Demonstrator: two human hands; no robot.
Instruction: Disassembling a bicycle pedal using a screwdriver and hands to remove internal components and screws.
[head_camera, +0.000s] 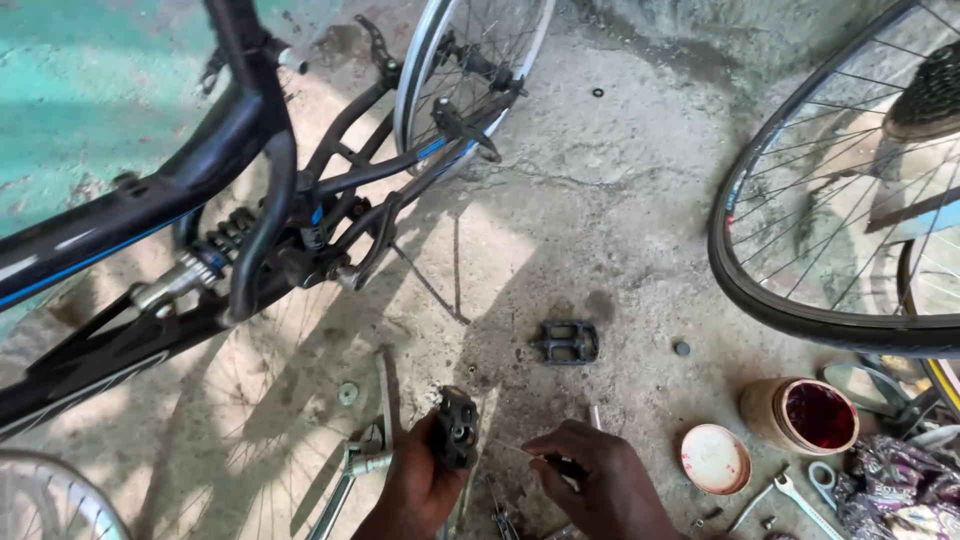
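Observation:
My left hand grips a black bicycle pedal and holds it upright near the bottom middle. To its right, my right hand pinches a thin metal tool whose tip points toward the pedal. A second black pedal lies flat on the concrete floor a little farther away. A black bicycle frame with a rear shock slants across the left side, its rear wheel at the top.
A large bicycle wheel fills the right side. An open tin of red grease and its lid sit at lower right beside spanners and a patterned cloth. A washer and small metal parts lie on the floor.

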